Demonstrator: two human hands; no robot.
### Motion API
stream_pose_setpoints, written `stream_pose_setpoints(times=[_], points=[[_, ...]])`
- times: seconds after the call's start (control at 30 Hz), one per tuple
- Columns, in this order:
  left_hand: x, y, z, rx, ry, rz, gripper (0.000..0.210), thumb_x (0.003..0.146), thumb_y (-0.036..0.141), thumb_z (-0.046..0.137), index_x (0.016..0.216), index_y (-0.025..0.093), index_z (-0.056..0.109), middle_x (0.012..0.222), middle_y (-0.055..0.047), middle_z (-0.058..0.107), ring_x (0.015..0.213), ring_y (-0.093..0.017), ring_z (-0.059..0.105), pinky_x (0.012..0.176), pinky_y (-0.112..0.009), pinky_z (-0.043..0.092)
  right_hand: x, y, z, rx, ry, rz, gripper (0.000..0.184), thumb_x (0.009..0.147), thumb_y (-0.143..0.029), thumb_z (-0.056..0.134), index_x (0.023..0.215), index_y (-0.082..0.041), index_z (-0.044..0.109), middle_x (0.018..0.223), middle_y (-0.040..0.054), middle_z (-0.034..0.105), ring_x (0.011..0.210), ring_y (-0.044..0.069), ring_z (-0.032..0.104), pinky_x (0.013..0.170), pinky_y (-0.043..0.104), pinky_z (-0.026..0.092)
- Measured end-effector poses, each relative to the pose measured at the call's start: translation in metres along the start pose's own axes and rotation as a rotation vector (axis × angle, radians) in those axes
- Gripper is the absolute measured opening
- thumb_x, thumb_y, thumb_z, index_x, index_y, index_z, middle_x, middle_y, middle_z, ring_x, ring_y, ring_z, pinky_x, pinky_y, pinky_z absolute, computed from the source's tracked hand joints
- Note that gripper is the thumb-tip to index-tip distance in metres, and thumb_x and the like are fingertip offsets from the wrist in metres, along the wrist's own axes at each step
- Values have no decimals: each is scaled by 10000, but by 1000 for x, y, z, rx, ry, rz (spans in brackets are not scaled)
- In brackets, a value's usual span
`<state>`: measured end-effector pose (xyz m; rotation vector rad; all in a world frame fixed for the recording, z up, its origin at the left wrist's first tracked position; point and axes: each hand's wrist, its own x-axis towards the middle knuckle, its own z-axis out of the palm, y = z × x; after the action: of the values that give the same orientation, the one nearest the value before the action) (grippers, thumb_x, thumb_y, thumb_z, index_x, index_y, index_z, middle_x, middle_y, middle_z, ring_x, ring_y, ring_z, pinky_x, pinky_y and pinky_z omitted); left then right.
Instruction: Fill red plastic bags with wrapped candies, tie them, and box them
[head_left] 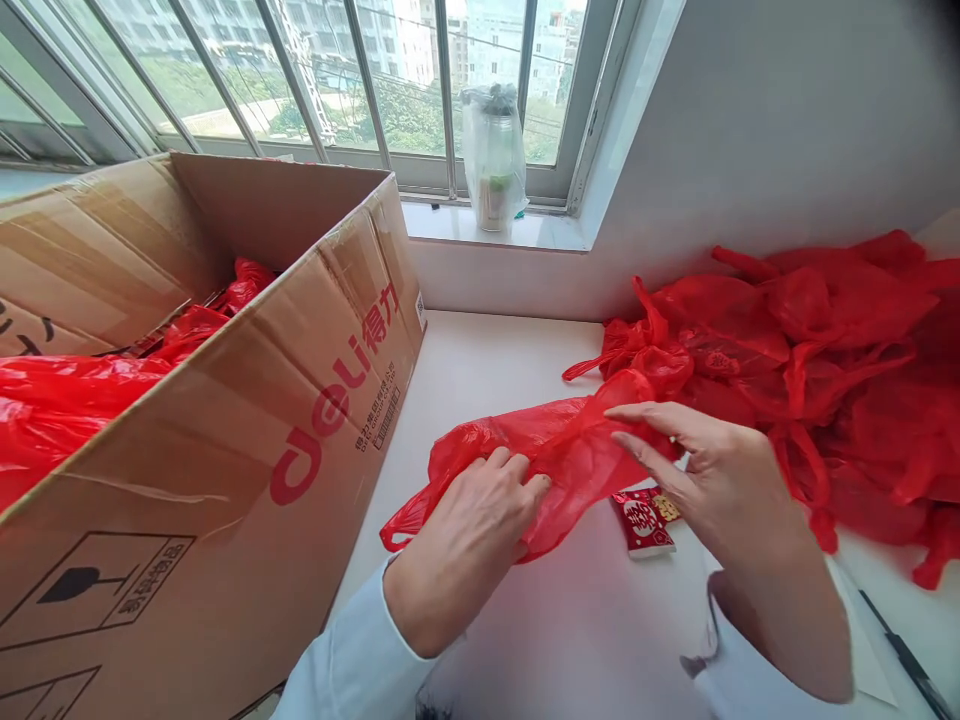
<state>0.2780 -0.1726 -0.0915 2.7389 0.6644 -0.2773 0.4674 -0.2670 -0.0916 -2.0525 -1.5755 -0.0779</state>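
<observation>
A thin red plastic bag (577, 460) lies stretched out over the white table in front of me. My left hand (476, 525) presses on its left part with bent fingers closed on the film. Over the bag's right end is my right hand (712, 470), its thumb and forefinger apart, the fingertips at the film; nothing shows gripped between them. Beneath the right hand, a small red packet (643, 522) with white lettering lies on the table, partly covered by the bag and hand.
A large cardboard box (330, 400) stands at left, with red plastic bags (90, 390) inside. More red bags (825, 370) are heaped at right along the wall. A wrapped jar (495, 175) stands on the sill by the barred window. A dark pen-like item (911, 655) lies lower right.
</observation>
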Motion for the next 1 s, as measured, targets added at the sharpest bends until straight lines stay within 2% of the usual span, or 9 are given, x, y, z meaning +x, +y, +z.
stream_pose_setpoints(times=[0.1,0.23,0.3,0.37,0.43,0.5,0.6,0.73,1.0], points=[[5,-7,3,-33,-40,6,421,725,129,666,1128,213,580,1132,-83,570,1148,-310,467,858,-402,484,-11,-16,-14,-228,319,-18,164,906,-293,562,989,-265,701,973,50,657,850,228,576,651,324,438],[6,-16,7,-34,-65,-124,477,640,179,746,1093,191,596,1205,-119,525,1361,-387,278,1022,-464,421,-12,-42,-9,-198,484,-78,128,876,-205,606,961,-224,701,985,89,616,922,235,542,776,352,458],[6,-19,9,-23,-37,-139,556,627,255,774,1144,205,575,1334,-120,455,1432,-397,138,1124,-525,298,-6,-50,8,-18,284,-264,118,891,-172,582,921,-221,684,948,56,635,888,186,561,783,306,469],[7,-21,10,-8,-35,-144,618,609,337,795,1166,194,569,1437,-127,372,1455,-396,-2,1159,-544,223,2,-51,33,70,-78,-391,150,916,-165,530,917,-226,668,945,33,649,883,166,573,745,283,471],[7,-23,9,18,-60,-173,574,592,400,806,1076,156,619,1442,-155,378,1450,-400,-68,1165,-534,211,10,-42,57,-32,-356,-342,160,900,-147,522,951,-215,658,1045,54,643,977,203,566,749,311,463],[7,-24,4,37,-91,-215,443,588,436,812,889,145,667,1348,-178,482,1449,-409,-50,1143,-535,253,16,-26,71,-165,-481,-198,179,842,-152,570,999,-190,646,1156,98,606,1062,258,540,797,357,448],[6,-28,-2,34,-116,-270,352,636,467,796,690,152,650,1075,-185,630,1410,-437,210,1029,-531,395,18,4,74,-202,-555,-15,385,720,-222,672,1097,-178,610,1197,127,569,1087,297,522,851,384,429],[4,-38,-2,19,-94,-299,297,729,417,748,760,140,643,907,-141,653,1041,-346,592,863,-426,491,16,30,71,-157,-532,49,598,626,-242,689,1207,-216,551,1228,124,548,1157,323,480,861,384,431],[-1,-62,1,34,40,-340,219,801,309,712,916,162,597,1090,-124,576,1174,-292,516,793,-318,470,21,30,85,-146,-470,-9,806,586,-288,686,1342,-179,429,1344,188,480,1241,376,425,964,443,406]])
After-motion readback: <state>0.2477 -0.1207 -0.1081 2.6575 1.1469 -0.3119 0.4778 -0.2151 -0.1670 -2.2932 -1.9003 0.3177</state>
